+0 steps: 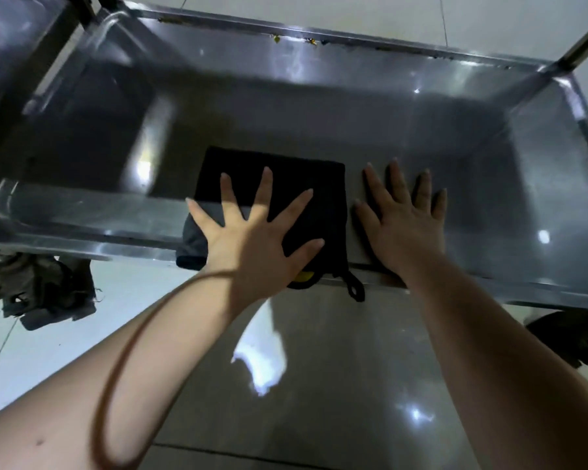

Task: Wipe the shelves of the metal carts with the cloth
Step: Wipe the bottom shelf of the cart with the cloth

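My bare left arm (143, 354) and right arm (496, 351) reach forward. My left grip (255, 232) lies palm down, fingers splayed wide; my right grip (404, 220) lies flat beside it, fingers straight.

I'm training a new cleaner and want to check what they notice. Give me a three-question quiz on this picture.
1. True or false: the left hand lies flat, fingers spread, on the cloth.
2. The right hand rests on: A) the cloth, B) the bare shelf, C) a cart post.
3. Fill in: the cloth's loop hangs over the shelf's ____ edge.

Key: 1 true; 2 B; 3 near.
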Demonstrator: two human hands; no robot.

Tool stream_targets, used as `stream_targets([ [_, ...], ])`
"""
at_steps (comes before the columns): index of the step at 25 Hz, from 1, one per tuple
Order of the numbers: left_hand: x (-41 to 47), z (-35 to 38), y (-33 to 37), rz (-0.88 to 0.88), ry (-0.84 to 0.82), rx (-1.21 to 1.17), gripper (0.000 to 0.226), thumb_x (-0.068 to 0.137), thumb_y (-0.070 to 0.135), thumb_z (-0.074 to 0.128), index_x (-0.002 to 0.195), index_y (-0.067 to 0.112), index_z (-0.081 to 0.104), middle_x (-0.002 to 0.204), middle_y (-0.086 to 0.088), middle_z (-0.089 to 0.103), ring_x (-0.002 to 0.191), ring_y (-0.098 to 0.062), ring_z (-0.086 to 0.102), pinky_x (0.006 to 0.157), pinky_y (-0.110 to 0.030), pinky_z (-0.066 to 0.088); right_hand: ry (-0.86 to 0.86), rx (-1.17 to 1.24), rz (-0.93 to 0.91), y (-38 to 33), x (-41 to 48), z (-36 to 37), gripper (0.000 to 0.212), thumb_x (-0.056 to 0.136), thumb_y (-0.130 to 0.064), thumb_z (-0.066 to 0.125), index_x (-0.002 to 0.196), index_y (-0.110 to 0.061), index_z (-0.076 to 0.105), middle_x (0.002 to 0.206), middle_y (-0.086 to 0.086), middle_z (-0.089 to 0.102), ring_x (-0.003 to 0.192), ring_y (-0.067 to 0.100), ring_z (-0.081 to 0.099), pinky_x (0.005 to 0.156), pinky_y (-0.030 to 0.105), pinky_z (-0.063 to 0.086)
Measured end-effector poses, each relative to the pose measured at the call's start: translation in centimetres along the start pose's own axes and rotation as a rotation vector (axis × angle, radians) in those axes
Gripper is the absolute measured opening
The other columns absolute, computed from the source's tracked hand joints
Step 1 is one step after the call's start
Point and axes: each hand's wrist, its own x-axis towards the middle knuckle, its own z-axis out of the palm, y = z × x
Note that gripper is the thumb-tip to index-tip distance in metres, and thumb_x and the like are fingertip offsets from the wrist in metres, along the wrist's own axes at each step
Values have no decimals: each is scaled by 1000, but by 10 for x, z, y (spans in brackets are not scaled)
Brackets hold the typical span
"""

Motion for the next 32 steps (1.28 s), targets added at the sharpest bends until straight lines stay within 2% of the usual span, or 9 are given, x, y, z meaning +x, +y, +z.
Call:
stream_targets([
  [3,45,-3,-2,-4,23,-22,73,73,88,8,139,66,-13,160,7,-24,142,-47,-23,98,-81,-10,10,2,10,-1,2,0,61,97,-60,16,152,-45,-4,163,-5,-9,147,36,-15,117,55,-9],
  [8,144,-38,2,7,-89,-49,80,72,93,19,141,65,-11,159,6,-27,141,-46,-24,100,-80,-9,-26,-15,14,-1,4,-1,56,99,-56,10,151,-45,-9,163,-6,-12,147,36,-17,117,56,-11],
  [11,159,-42,2,10,-92,-49,82,72,93,20,142,64,-9,160,5,-24,142,-47,-23,101,-80,-6,-27,-2,9,-1,6,-3,57,99,-58,11,151,-46,-8,163,-6,-12,147,35,-17,117,55,-11],
  [15,127,-29,-2,15,-24,-67,79,73,92,22,143,64,-2,162,6,-17,143,-46,-20,102,-79,-8,-20,11,12,1,4,-2,57,98,-57,13,151,-46,-5,163,-7,-11,147,33,-17,117,55,-11],
  [20,38,-11,-18,19,-17,-37,80,69,92,23,139,68,-7,160,12,-21,144,-41,-24,103,-76,-12,-19,36,11,2,5,-3,57,99,-57,16,151,-47,-4,163,-8,-10,148,33,-16,117,55,-10],
  [23,-10,-13,-65,-96,-107,-124,79,64,94,22,135,73,-6,158,20,-22,144,-32,-27,103,-70,-20,-2,52,21,0,3,-4,56,98,-58,19,150,-50,0,163,-10,-8,148,32,-13,117,54,-9],
  [25,-22,-18,-80,-178,-109,-180,71,69,90,17,136,73,1,159,21,-16,145,-30,-25,103,-68,-24,1,38,28,-1,1,-3,55,98,-58,18,150,-50,0,163,-10,-7,148,32,-12,118,54,-8],
  [28,-3,-20,-61,-225,-9,-283,66,82,81,22,144,59,20,164,8,0,148,-35,-14,106,-68,-19,0,23,38,-3,3,-4,56,97,-59,19,150,-50,1,163,-10,-5,149,33,-10,118,53,-6],
  [32,4,-4,-38,-212,62,-135,78,78,88,17,147,56,-1,163,-4,-15,145,-35,-23,101,-73,-18,-45,7,57,-2,2,-6,57,97,-61,20,150,-51,2,163,-11,-6,148,32,-12,118,55,-8],
])
